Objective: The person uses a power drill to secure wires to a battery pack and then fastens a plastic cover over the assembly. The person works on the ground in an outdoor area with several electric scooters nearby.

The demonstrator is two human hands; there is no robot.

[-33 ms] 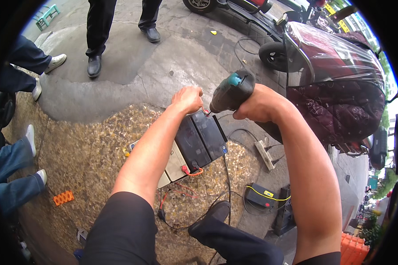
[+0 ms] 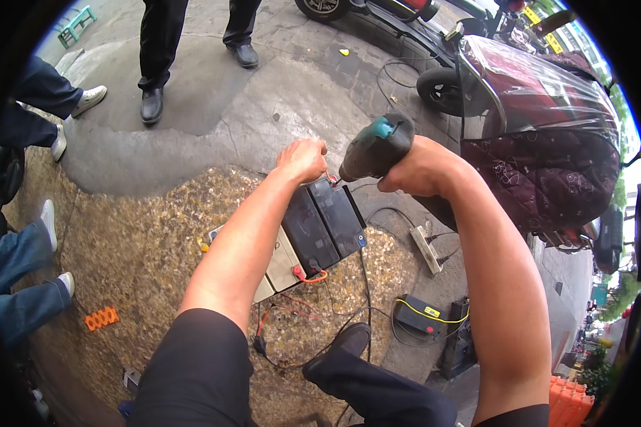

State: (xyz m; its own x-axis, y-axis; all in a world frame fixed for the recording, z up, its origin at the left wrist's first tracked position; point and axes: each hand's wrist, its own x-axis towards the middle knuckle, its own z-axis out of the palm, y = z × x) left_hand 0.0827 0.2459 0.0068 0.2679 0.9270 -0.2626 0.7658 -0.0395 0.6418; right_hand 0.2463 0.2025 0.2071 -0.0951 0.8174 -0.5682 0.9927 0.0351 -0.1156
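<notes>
My right hand is wrapped round a dark cordless drill with a teal patch. Its nose points down to the far end of a black battery block. My left hand is closed just left of that nose, pinching a short reddish wire by the battery's far terminal; the fingertips are partly hidden. Beside the black block lie beige batteries, partly covered by my left forearm. An orange lead and a red terminal cap show at their near end.
A power strip and a black charger-like box lie to the right among loose cables. An orange plastic piece is on the ground at left. Several bystanders' legs stand beyond, and a covered scooter is parked at right.
The drill has tipped very slightly in my right hand, its back end shifting a little to the right. My left hand and the batteries stay in place.
</notes>
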